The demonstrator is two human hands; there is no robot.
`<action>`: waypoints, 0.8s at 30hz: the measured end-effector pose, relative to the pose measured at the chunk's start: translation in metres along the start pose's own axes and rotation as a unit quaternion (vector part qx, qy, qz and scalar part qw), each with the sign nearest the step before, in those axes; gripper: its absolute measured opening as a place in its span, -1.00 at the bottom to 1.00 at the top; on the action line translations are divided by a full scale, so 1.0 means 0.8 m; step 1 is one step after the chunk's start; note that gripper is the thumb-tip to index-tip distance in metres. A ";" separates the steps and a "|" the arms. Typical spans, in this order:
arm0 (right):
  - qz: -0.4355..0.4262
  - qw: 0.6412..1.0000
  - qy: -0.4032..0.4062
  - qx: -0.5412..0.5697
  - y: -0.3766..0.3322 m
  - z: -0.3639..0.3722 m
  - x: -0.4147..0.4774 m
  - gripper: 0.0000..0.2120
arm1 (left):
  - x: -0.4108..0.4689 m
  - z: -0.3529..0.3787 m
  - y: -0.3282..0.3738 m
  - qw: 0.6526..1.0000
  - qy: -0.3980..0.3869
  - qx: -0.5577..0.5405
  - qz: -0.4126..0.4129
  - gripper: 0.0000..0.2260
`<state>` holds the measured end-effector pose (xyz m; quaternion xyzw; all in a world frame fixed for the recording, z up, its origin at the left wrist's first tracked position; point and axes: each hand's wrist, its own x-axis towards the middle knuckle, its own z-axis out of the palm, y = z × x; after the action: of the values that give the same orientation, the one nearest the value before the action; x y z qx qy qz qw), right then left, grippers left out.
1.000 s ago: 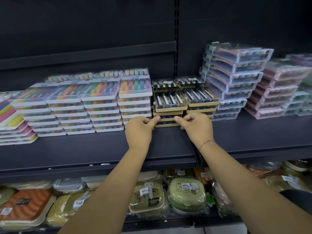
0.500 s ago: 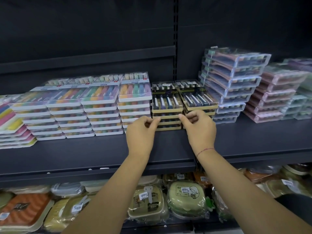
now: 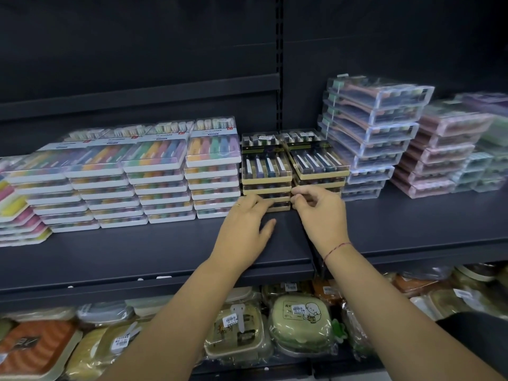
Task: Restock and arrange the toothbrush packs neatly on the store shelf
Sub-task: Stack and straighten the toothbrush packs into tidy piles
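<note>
Two stacks of black-and-gold toothbrush packs stand mid-shelf: the left stack (image 3: pixel 266 171) and the right stack (image 3: pixel 319 165). My left hand (image 3: pixel 244 229) lies flat with fingers spread against the front of the left stack's lowest packs. My right hand (image 3: pixel 321 215) has its fingertips pinched at the front corner of the right stack's lower packs. White packs with colourful brushes (image 3: pixel 154 174) are stacked in rows to the left. Clear packs (image 3: pixel 376 127) form a tall, leaning stack to the right.
The dark shelf (image 3: pixel 165 248) has bare room along its front edge. Pink and purple packs (image 3: pixel 445 152) are stacked at far right. Wrapped soap-box-like items (image 3: pixel 299 317) fill the shelf below. A slotted upright (image 3: pixel 279 64) divides the back panel.
My left hand opened from a pinch and laid flat against the left stack. My right hand stayed at the right stack's lower packs. The view shifted slightly downward.
</note>
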<state>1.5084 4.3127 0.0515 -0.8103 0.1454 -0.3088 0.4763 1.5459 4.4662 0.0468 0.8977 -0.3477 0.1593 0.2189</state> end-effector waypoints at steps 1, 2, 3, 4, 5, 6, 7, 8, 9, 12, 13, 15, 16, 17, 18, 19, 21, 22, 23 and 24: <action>0.007 1.000 0.028 0.004 -0.002 -0.004 -0.002 -0.84 | -0.001 0.000 0.003 0.998 0.048 0.022 0.025 -0.66; 0.020 0.997 0.067 0.013 -0.002 -0.009 -0.004 -0.83 | 0.001 0.001 0.006 0.993 0.098 0.037 0.047 -0.67; 0.038 0.993 0.109 0.026 -0.001 -0.017 -0.007 -0.83 | 0.005 0.000 0.010 0.988 0.134 0.046 0.064 -0.68; 0.058 0.987 0.143 0.038 0.002 -0.026 -0.009 -0.82 | 0.012 -0.001 0.015 0.984 0.153 0.052 0.078 -0.66; 0.079 0.983 0.158 0.044 0.006 -0.036 -0.011 -0.79 | 0.023 -0.002 0.020 0.981 0.158 0.062 0.090 -0.62; 0.099 0.983 0.150 0.046 0.011 -0.044 -0.010 -0.73 | 0.034 -0.004 0.026 0.981 0.149 0.073 0.098 -0.58; 0.114 0.984 0.125 0.050 0.016 -0.050 -0.008 -0.66 | 0.047 -0.003 0.032 0.983 0.130 0.081 0.102 -0.55; 0.123 0.986 0.093 0.057 0.020 -0.053 -0.006 -0.60 | 0.059 -0.002 0.037 0.986 0.101 0.087 0.104 -0.53; 0.125 0.988 0.064 0.065 0.023 -0.055 -0.004 -0.56 | 0.068 0.000 0.042 0.988 0.070 0.091 0.103 -0.53; 0.112 0.990 0.016 0.078 0.026 -0.058 -0.005 -0.51 | 0.082 0.008 0.047 0.987 0.040 0.112 0.104 -0.52; 0.107 0.991 0.007 0.079 0.027 -0.059 -0.006 -0.51 | 0.084 0.009 0.048 0.986 0.047 0.116 0.106 -0.54; 0.094 0.993 -0.002 0.076 0.028 -0.059 -0.008 -0.48 | 0.086 0.009 0.047 0.986 0.058 0.112 0.108 -0.56; 0.086 0.994 -0.005 0.071 0.028 -0.059 -0.009 -0.46 | 0.087 0.009 0.046 0.987 0.057 0.104 0.105 -0.56; 0.077 0.995 -0.008 0.062 0.028 -0.060 -0.010 -0.45 | 0.087 0.008 0.046 0.989 0.059 0.094 0.100 -0.56; 0.069 0.996 -0.012 0.051 0.028 -0.060 -0.010 -0.44 | 0.089 0.007 0.046 0.990 0.064 0.084 0.094 -0.56; 0.063 0.997 -0.016 0.043 0.029 -0.060 -0.010 -0.44 | 0.090 0.006 0.046 0.991 0.069 0.077 0.087 -0.56; 0.060 0.997 -0.023 0.043 0.030 -0.062 -0.008 -0.44 | 0.090 0.005 0.047 0.991 0.076 0.072 0.081 -0.54; 0.062 0.997 -0.027 0.048 0.030 -0.064 -0.007 -0.44 | 0.089 0.006 0.047 0.991 0.080 0.073 0.082 -0.53; 0.067 0.996 -0.032 0.051 0.030 -0.065 -0.007 -0.43 | 0.089 0.008 0.047 0.990 0.084 0.076 0.081 -0.52; 0.070 0.995 -0.039 0.051 0.029 -0.066 -0.007 -0.43 | 0.088 0.011 0.047 0.990 0.089 0.081 0.080 -0.50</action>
<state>1.4716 4.2677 0.0482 -0.7840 0.1675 -0.2502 0.5429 1.5712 4.3981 0.0810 0.8642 -0.3832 0.2829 0.1622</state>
